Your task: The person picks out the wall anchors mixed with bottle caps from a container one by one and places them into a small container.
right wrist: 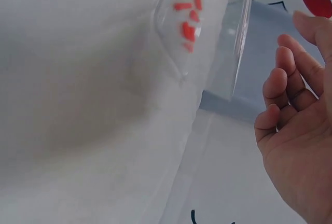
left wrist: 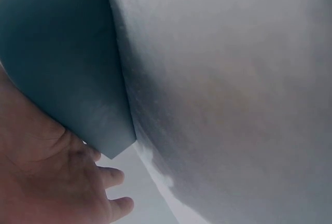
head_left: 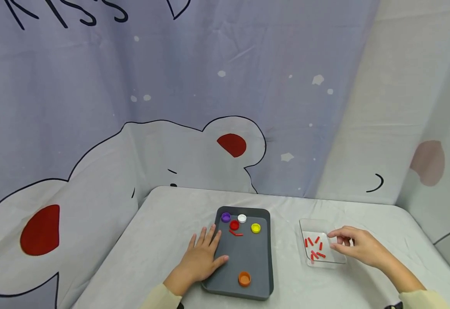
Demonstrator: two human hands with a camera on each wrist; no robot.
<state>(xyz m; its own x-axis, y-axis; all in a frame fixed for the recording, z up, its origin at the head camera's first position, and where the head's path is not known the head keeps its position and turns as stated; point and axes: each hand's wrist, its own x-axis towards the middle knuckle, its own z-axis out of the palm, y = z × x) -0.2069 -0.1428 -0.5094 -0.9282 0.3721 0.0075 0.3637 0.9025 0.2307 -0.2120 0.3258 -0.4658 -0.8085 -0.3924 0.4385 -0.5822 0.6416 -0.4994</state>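
Note:
My left hand (head_left: pixel 201 256) lies with its fingers spread over the left rim of a dark grey tray (head_left: pixel 244 253); the left wrist view shows the palm beside the tray's underside. Over the right side of a clear plastic box (head_left: pixel 337 259), my right hand (head_left: pixel 364 245) hovers with fingers loosely bent. Thumb and fingers stand apart in the right wrist view, with nothing seen between them. Several short red sticks (head_left: pixel 320 246) lie scattered in the box. On the tray, two red sticks (head_left: pixel 238 234) lie just below a red round cap (head_left: pixel 234 225).
Near the tray's far end are a purple cap (head_left: pixel 226 217), a white cap (head_left: pixel 242 218) and a yellow cap (head_left: pixel 255 228). An orange cap (head_left: pixel 244 279) sits near its close end. White cloth (head_left: pixel 287 283) covers the table; a printed curtain (head_left: pixel 225 77) hangs behind.

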